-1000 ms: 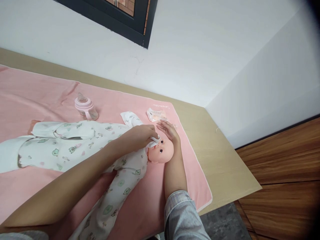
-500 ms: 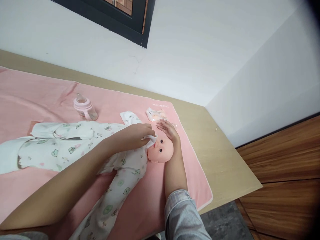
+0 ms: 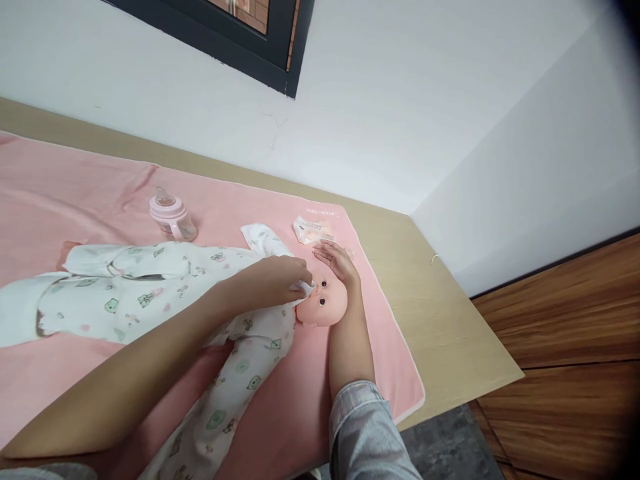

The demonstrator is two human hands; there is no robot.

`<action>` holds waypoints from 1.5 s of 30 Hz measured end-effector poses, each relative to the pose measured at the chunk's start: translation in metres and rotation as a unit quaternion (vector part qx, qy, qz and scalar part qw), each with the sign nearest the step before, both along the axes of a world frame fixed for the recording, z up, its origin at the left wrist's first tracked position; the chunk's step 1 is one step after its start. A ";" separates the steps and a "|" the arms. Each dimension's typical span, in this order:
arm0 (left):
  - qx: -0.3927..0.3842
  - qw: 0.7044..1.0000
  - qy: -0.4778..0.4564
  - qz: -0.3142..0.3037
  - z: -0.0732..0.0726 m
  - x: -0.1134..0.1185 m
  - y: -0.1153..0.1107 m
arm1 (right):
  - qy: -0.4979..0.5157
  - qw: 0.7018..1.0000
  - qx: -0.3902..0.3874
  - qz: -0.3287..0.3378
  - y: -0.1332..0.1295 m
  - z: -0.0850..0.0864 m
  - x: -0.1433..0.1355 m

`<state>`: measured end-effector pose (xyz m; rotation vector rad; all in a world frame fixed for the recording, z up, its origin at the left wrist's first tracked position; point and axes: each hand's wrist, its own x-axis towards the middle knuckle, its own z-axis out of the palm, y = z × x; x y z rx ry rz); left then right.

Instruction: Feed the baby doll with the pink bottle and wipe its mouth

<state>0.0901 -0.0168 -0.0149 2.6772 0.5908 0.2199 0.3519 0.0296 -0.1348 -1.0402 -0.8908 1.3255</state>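
A baby doll in a white patterned suit lies face up, its head toward the right. My left hand pinches a small white cloth against the doll's mouth area. Beside the top of the doll's head, my right hand rests with its fingers spread, and its forearm lies along the head. Nothing shows in the right hand. A clear packet lies just beyond its fingertips.
A pink-topped baby bottle stands on the pink blanket behind the doll's body. The blanket covers a wooden table against a white wall. A dark window frame is above.
My left hand has shifted slightly toward me with the white cloth, which now covers the doll's mouth. My right hand and the doll look the same.
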 end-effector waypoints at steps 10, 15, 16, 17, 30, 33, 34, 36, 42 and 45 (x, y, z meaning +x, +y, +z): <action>0.002 0.999 -0.013 0.035 -0.008 0.001 0.007 | 0.003 1.000 0.000 -0.002 0.001 -0.001 0.001; -0.003 0.999 -0.019 0.032 -0.011 -0.001 0.010 | 0.004 1.000 -0.002 -0.004 0.001 -0.001 0.000; -0.002 0.999 -0.019 0.033 -0.011 -0.002 0.010 | 0.004 1.000 -0.003 -0.005 0.001 -0.001 0.000; -0.001 0.999 -0.019 0.035 -0.010 -0.001 0.010 | 0.004 1.000 -0.003 -0.005 0.001 -0.001 0.001; 0.011 0.997 -0.036 0.060 -0.013 0.001 0.012 | 0.000 1.000 -0.006 -0.001 0.004 -0.005 0.003; 0.014 0.998 -0.034 0.058 -0.013 0.002 0.013 | 0.001 1.000 -0.012 -0.001 0.005 -0.006 0.004; 0.014 0.998 -0.032 0.057 -0.014 0.003 0.013 | 0.001 1.000 -0.012 0.000 0.005 -0.007 0.004; 0.010 0.998 -0.034 0.056 -0.013 0.004 0.013 | 0.001 1.000 -0.009 0.002 0.005 -0.007 0.004; 0.003 0.996 -0.047 0.070 -0.009 0.007 0.011 | 0.003 1.000 -0.014 0.000 0.005 -0.007 0.005; 0.001 0.997 -0.035 0.075 -0.008 0.007 0.010 | -0.001 1.000 -0.010 -0.001 0.005 -0.008 0.005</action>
